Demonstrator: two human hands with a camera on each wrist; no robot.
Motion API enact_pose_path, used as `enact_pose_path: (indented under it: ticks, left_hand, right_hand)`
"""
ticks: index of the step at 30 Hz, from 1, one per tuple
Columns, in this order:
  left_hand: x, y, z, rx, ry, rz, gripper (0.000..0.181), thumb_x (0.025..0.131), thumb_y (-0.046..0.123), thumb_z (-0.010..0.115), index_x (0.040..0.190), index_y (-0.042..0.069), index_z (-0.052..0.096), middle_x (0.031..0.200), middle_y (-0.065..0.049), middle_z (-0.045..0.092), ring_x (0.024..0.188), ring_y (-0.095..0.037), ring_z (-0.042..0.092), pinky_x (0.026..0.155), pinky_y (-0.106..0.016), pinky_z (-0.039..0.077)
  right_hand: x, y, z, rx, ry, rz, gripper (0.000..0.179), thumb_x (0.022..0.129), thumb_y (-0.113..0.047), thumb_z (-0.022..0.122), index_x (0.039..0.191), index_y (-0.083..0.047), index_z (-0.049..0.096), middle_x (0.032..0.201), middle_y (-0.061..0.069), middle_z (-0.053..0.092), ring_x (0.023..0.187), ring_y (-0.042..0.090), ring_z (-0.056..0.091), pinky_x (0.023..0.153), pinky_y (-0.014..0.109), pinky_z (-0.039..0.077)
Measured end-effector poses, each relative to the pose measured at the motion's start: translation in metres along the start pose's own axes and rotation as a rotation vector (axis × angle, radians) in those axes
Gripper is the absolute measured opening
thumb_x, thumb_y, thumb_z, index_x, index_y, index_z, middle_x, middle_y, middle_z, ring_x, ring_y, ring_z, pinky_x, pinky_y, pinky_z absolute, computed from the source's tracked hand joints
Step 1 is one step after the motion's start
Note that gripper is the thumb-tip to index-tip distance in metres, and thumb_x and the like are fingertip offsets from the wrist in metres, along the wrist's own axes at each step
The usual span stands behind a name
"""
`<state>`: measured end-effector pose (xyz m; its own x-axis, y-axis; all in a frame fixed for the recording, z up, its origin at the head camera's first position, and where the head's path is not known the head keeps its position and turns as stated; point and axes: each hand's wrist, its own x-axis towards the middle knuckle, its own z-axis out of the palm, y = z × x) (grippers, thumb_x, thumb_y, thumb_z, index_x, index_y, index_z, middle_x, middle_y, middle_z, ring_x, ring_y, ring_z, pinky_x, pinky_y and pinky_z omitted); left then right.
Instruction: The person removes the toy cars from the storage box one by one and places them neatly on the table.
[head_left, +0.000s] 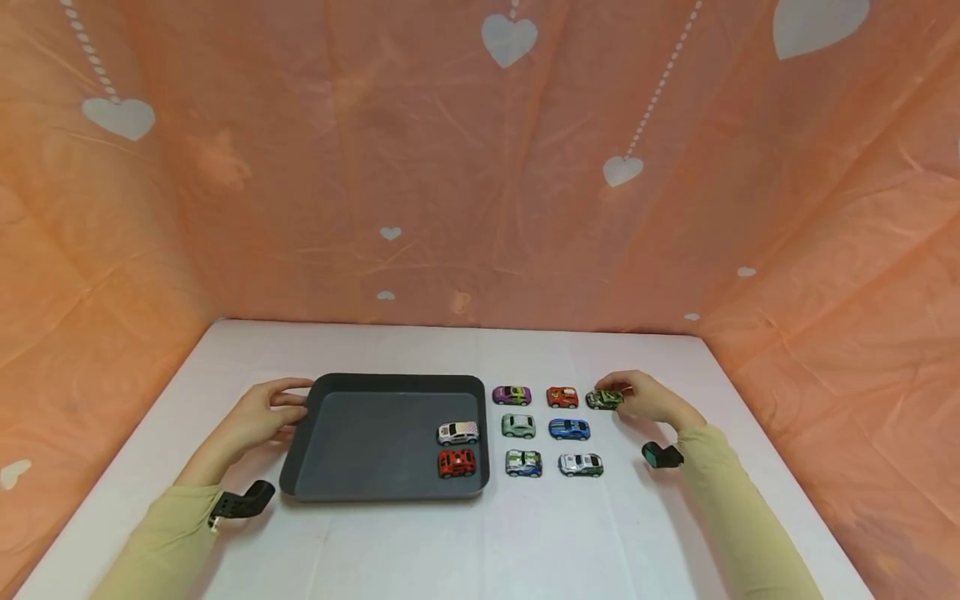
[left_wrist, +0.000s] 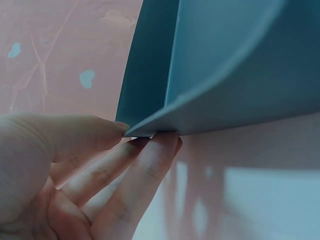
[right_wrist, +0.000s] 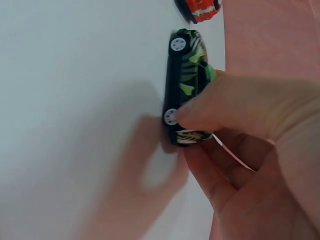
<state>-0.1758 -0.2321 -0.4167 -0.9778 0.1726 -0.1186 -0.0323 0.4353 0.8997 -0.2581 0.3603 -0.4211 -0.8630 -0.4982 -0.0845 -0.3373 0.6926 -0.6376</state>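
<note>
At the tray's left side my left hand (head_left: 255,421) holds the rim of the dark grey tray (head_left: 360,490). In the left wrist view, the thumb is on one side of the rim (left_wrist: 200,95) and fingertips are on the other. Two toy cars stand in the tray's right part: a white patterned one (head_left: 457,432) and a red one (head_left: 457,463). My right hand (head_left: 648,398) pinches a green-and-black camouflage toy car (right_wrist: 187,85) between thumb and fingers, at the right end of the back row. Whether its wheels touch the table cannot be seen clearly.
Between tray and right hand stand several toy cars: purple (head_left: 512,396), red (head_left: 562,397), pale green (head_left: 518,426), blue (head_left: 569,429), white-blue-green (head_left: 523,463) and white (head_left: 581,465). Orange cloth (head_left: 450,167) with hearts walls the white table (head_left: 480,550) at back and sides.
</note>
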Motion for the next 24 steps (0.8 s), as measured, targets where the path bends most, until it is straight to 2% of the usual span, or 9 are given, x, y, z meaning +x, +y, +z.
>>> enact_pose_path:
  ticks: [5, 9, 15, 19, 24]
  left_hand:
    - [0.001, -0.001, -0.001, -0.021, 0.002, 0.008, 0.052, 0.092, 0.000, 0.057, 0.139, -0.009, 0.038, 0.123, -0.039, 0.051, 0.070, -0.021, 0.064, 0.060, -0.035, 0.055]
    - [0.002, -0.002, 0.000, -0.017, 0.002, 0.006, 0.052, 0.092, 0.000, 0.057, 0.139, -0.009, 0.038, 0.124, -0.039, 0.050, 0.070, -0.021, 0.064, 0.060, -0.035, 0.055]
    - [0.001, -0.002, 0.000, -0.020, -0.004, 0.003, 0.052, 0.092, 0.001, 0.057, 0.139, -0.009, 0.038, 0.125, -0.039, 0.050, 0.073, -0.022, 0.065, 0.062, -0.036, 0.055]
    - [0.001, -0.002, 0.000, -0.016, -0.002, 0.005, 0.052, 0.092, 0.001, 0.057, 0.139, -0.009, 0.038, 0.125, -0.039, 0.049, 0.073, -0.022, 0.065, 0.062, -0.036, 0.055]
    - [0.001, -0.001, 0.000, -0.017, -0.006, 0.006, 0.052, 0.092, 0.001, 0.057, 0.140, -0.008, 0.038, 0.125, -0.039, 0.049, 0.074, -0.023, 0.065, 0.062, -0.036, 0.055]
  right_hand:
    - [0.003, -0.009, -0.004, 0.043, -0.001, -0.056, 0.041, 0.077, 0.014, 0.060, 0.118, 0.009, 0.059, 0.113, 0.021, 0.063, 0.107, 0.037, 0.056, 0.095, 0.053, 0.040]
    - [0.004, -0.022, -0.005, 0.062, -0.023, -0.078, 0.041, 0.084, 0.004, 0.066, 0.123, 0.010, 0.055, 0.120, 0.025, 0.059, 0.112, 0.040, 0.054, 0.096, 0.054, 0.040]
    - [0.009, -0.051, -0.004, 0.048, -0.040, -0.148, 0.042, 0.086, 0.004, 0.064, 0.127, 0.009, 0.053, 0.126, 0.027, 0.054, 0.115, 0.040, 0.052, 0.096, 0.053, 0.040]
    - [0.015, -0.073, 0.000, 0.031, -0.036, -0.220, 0.043, 0.085, 0.004, 0.066, 0.127, 0.004, 0.055, 0.126, 0.021, 0.056, 0.113, 0.039, 0.054, 0.096, 0.049, 0.042]
    - [0.023, -0.102, 0.008, 0.035, -0.044, -0.272, 0.044, 0.085, -0.001, 0.070, 0.127, -0.002, 0.056, 0.126, 0.012, 0.058, 0.112, 0.034, 0.056, 0.097, 0.045, 0.042]
